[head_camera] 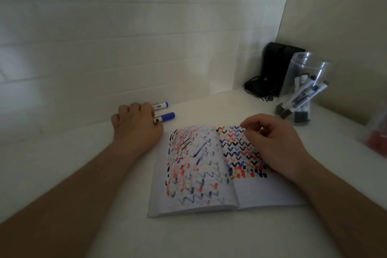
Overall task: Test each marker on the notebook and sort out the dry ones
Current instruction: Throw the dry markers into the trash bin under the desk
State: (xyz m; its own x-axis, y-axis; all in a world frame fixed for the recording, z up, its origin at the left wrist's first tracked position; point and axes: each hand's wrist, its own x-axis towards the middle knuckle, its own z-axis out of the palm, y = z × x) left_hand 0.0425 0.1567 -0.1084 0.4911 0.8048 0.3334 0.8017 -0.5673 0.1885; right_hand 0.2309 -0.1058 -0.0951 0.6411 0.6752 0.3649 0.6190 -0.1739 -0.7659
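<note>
left hand on blue markers — notebook open

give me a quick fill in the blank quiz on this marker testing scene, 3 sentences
1. The two markers by the left hand have ____ caps.
2. The notebook lies ____ on the table, its pages covered in marks.
3. The clear jar at the right holds more ____.

Missing words: blue; open; markers
</note>
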